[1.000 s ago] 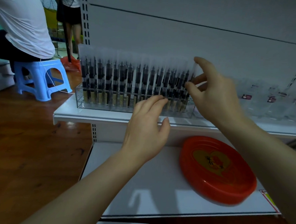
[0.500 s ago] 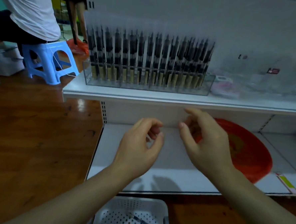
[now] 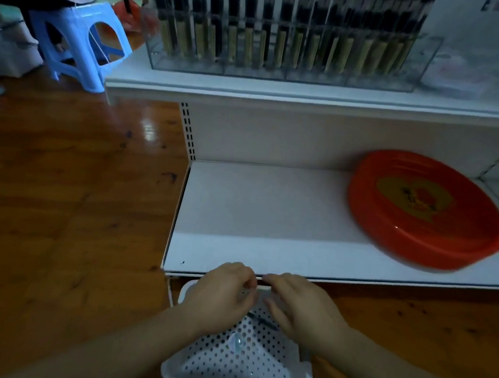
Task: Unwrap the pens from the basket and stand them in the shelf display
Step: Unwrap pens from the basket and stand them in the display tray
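A white perforated basket (image 3: 232, 373) sits on the floor below the lower shelf's front edge. One dark pen (image 3: 263, 322) lies in it, partly under my hands, with a small clear scrap near the basket's middle. My left hand (image 3: 221, 293) hovers over the basket's far left corner with curled fingers; whether it pinches anything is unclear. My right hand (image 3: 302, 307) reaches over the basket, its fingers bent down just above the pen. On the upper shelf a clear display box (image 3: 281, 71) holds several upright pens.
A red oval tray (image 3: 425, 211) lies on the right of the lower white shelf (image 3: 255, 212). Clear wrappers (image 3: 478, 65) lie right of the display box. A blue stool (image 3: 82, 41) with a seated person stands at the upper left on the wooden floor.
Both hands left the display box and dropped down to the basket on the floor. The view tilted downward with them.
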### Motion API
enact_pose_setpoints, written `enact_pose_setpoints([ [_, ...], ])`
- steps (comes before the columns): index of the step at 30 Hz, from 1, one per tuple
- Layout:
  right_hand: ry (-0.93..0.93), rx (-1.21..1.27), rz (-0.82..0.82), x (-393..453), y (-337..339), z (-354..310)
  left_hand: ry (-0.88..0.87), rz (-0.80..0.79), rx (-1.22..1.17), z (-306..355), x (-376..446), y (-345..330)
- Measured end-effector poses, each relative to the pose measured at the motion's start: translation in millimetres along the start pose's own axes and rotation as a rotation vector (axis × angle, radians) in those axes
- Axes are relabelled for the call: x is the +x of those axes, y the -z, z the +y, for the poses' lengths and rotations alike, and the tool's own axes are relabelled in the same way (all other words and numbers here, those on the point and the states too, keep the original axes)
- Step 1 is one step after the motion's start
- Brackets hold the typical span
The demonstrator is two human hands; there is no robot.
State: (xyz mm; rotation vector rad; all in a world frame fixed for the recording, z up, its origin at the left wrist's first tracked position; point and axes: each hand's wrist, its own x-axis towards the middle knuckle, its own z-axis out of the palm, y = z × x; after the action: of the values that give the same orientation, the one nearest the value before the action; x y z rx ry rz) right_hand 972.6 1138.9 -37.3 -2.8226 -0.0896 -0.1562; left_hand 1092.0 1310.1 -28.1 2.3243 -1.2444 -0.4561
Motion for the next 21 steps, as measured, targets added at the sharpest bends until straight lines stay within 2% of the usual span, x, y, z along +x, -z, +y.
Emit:
enact_pose_setpoints([
  [4,-0.07,-0.032,-0.297,-1,-29,-10,0.123,-0.283,0.086,-19,-7,-22],
  [7,-0.17,-0.125,-0.486,2,-47,-14,0.188,-0.385,0.09,-32,-8,-34],
  [12,-0.214,-0.204,-0.604,9,-68,-10,0.253,-0.459,0.112,-49,-7,-44],
  [17,-0.201,-0.257,-0.741,25,-79,-11,0.245,-0.514,0.096,-58,-3,-48],
  [21,-0.179,-0.209,-0.709,31,-77,-13,0.238,-0.522,0.082,-61,0,-50],
])
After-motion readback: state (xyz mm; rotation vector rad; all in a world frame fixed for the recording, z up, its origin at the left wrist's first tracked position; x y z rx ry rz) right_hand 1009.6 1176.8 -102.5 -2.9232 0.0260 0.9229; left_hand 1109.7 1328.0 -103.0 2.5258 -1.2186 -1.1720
